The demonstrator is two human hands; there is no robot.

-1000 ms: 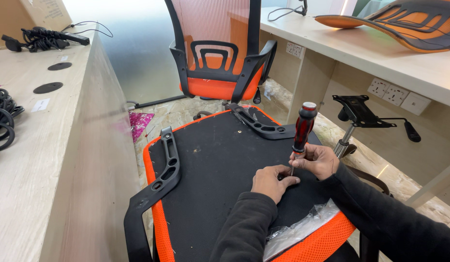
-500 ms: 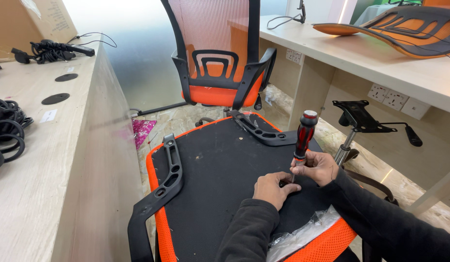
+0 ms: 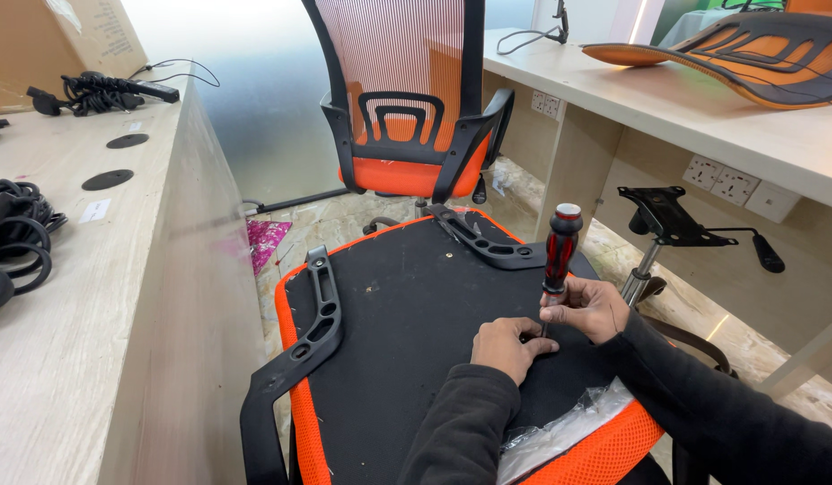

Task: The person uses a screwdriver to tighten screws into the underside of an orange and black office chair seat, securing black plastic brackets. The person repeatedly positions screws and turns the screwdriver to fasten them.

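Observation:
An upturned orange chair seat (image 3: 416,314) with a black fabric underside lies in front of me, a black armrest (image 3: 299,350) along its left side and another (image 3: 488,244) at its far right. My right hand (image 3: 588,307) grips a red-and-black screwdriver (image 3: 558,251) held upright, tip down on the seat. My left hand (image 3: 510,346) rests on the fabric beside the tip, fingers pinched at the shaft's lower end. Both sleeves are black.
A finished orange mesh chair (image 3: 407,117) stands behind the seat. A chair base with black mechanism plate (image 3: 667,220) stands to the right. Wooden desks flank me: cables (image 3: 16,233) on the left one, an orange backrest (image 3: 739,54) on the right. Clear plastic wrap (image 3: 559,431) lies at the seat's near edge.
The view has shifted slightly. Both hands and the screwdriver stay at the same spot on the seat, with only small movement of the right hand.

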